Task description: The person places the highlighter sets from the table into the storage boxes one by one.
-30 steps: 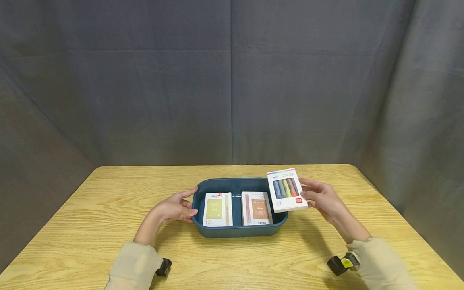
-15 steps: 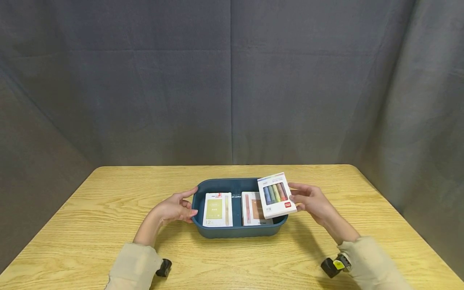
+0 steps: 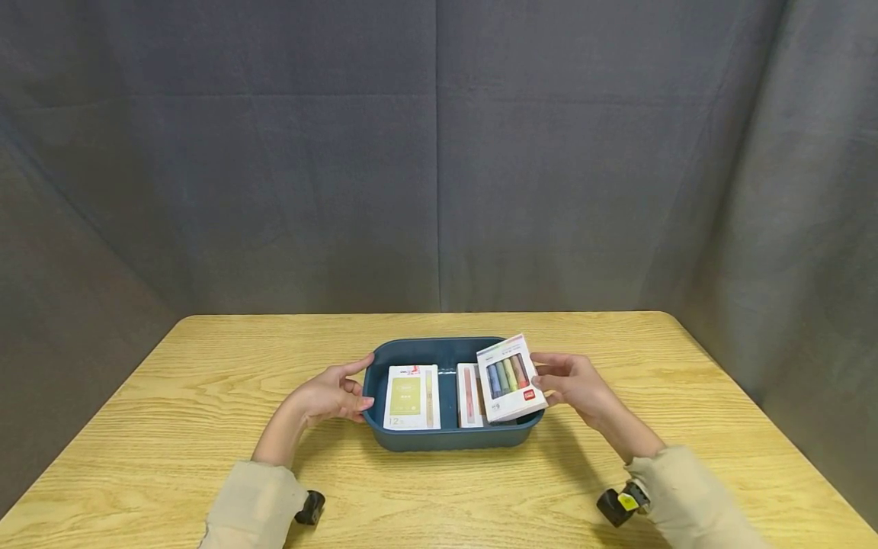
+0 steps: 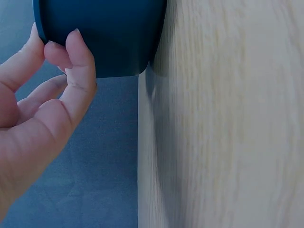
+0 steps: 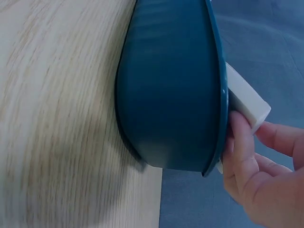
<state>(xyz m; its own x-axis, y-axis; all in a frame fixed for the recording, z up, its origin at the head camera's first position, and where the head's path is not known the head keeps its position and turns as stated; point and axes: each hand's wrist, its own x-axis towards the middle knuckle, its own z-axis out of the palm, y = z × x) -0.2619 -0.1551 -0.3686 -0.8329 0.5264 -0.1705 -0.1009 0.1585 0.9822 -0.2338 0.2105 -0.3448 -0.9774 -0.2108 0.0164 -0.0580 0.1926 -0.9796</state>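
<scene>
A dark teal plastic bin point(image 3: 453, 439) stands on the table. At its left end my left hand point(image 3: 336, 394) grips the rim, thumb and fingers bent around the wall point(image 4: 104, 38) in the left wrist view. My right hand point(image 3: 576, 387) pinches the right edge of a white box of coloured sticks point(image 3: 508, 380), whose window shows the sticks. That box tilts inside the bin's right end, its lower part below the rim; in the right wrist view a white corner point(image 5: 249, 102) sticks up past the rim. It partly covers a white box with a pink stripe point(image 3: 469, 395).
A white box with a yellow-green panel point(image 3: 410, 396) lies in the bin's left half. The light wooden table point(image 3: 439, 503) spreads around the bin. A dark grey curtain point(image 3: 439, 152) hangs behind the table and at both sides.
My right hand has moved left and lower with the box of coloured sticks, from over the bin's right rim into its right half. My left hand and the bin have stayed put.
</scene>
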